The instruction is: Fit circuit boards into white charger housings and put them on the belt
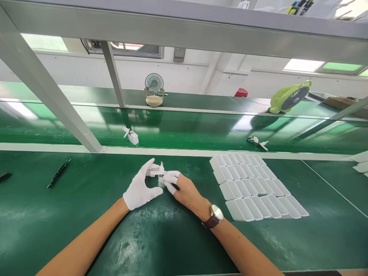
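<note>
Between my hands, over the green bench, is a small white plastic device [161, 177] with a narrow upright tip and a dark part at its middle. My left hand [140, 188], in a white glove, has its fingers curled against the far left side of the device. Its thumb stands apart from the index finger, low near the device's base. My right hand [186, 191] wears white finger covers and pinches the device from the right. The fingers partly hide the device, so its inner parts cannot be made out.
Rows of white trays or covers [253, 186] lie at the right. A black pen-like tool [59, 173] lies left. On the green belt behind are a white housing [133, 137] and a circuit board [253, 140]. Farther back stand a small fan [154, 83] and a green fan [278, 99]. A metal post [57, 92] rises left.
</note>
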Available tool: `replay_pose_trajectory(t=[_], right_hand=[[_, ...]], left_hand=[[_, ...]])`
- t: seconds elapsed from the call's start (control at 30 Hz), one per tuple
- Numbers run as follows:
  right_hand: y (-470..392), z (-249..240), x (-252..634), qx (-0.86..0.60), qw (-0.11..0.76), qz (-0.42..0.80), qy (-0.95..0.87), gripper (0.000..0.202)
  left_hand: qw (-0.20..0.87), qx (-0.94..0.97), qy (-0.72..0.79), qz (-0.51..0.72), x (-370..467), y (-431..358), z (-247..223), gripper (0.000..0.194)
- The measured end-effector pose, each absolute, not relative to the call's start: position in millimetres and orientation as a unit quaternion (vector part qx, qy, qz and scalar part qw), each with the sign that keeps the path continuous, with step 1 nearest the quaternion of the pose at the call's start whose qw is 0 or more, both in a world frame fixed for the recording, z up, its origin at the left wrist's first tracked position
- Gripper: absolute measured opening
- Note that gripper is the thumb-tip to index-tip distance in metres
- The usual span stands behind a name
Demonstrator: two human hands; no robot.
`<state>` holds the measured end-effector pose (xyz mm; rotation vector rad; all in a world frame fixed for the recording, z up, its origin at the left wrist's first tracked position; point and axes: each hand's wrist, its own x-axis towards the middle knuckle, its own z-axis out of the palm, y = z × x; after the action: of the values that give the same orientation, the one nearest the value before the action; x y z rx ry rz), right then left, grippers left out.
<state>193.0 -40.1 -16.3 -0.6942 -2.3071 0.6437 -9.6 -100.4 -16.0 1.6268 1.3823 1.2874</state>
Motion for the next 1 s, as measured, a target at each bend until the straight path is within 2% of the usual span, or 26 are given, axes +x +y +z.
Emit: replay_pose_trajectory(t=[0.2, 0.33, 0.43, 0.57, 0.73, 1.0], right_hand=[[-42, -27, 194, -0.316, 0.296, 0.254, -0.865, 0.038], [-43, -28, 195, -0.351, 0.308, 0.265, -0.844, 0.042], [-42, -26, 195, -0.332, 0.312, 0.259, -0.852, 0.036], [-42, -25, 195, -0.315, 0.318, 0.247, -0.859, 0.034], [-45, -27, 195, -0.360, 0.324, 0.266, -0.833, 0.041], [-49, -23, 197, -0.303, 0.355, 0.266, -0.843, 0.044]], left_hand=[[0.310, 0.593, 0.605, 0.431, -3, -101, -18, 0.100], [0.302, 0.581, 0.627, 0.423, -2, -96, -26, 0.083], [0.284, 0.590, 0.618, 0.436, -2, -93, -32, 0.074], [0.278, 0.589, 0.627, 0.428, -1, -91, -34, 0.068], [0.280, 0.588, 0.630, 0.423, -1, -90, -35, 0.062], [0.282, 0.594, 0.613, 0.439, -4, -87, -44, 0.050]])
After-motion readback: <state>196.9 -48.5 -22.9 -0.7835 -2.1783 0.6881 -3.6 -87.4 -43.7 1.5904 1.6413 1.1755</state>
